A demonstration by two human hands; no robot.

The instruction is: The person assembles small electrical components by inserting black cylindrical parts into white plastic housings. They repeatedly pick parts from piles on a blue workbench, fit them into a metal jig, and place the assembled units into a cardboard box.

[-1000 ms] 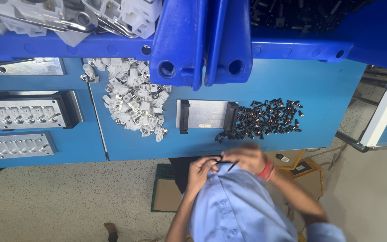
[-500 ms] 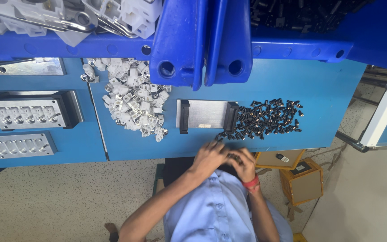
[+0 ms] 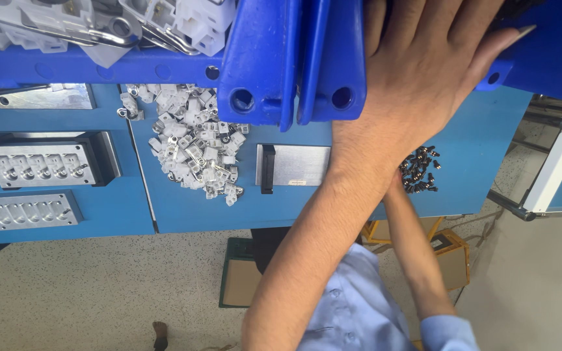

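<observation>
Small-parts assembly workshop, factory bench. Blue worktable [image 3: 183,211] carries heap of white plastic connector housings [image 3: 193,153], well left of spread fingers [image 3: 453,23]. Pile of small black metal parts [image 3: 419,170] below fingers, near wrist. Machined metal fixture blocks [image 3: 37,166] with rows of cavities far left of fingers. Blue plastic storage bins [image 3: 281,58] just beside fingers, left one full of white parts. Speckled concrete floor [image 3: 99,292] beneath.

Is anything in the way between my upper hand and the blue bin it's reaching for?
Nothing visible is. The left hand already lies flat across the blue bin, with its fingertips cut off by the top of the picture.
</observation>
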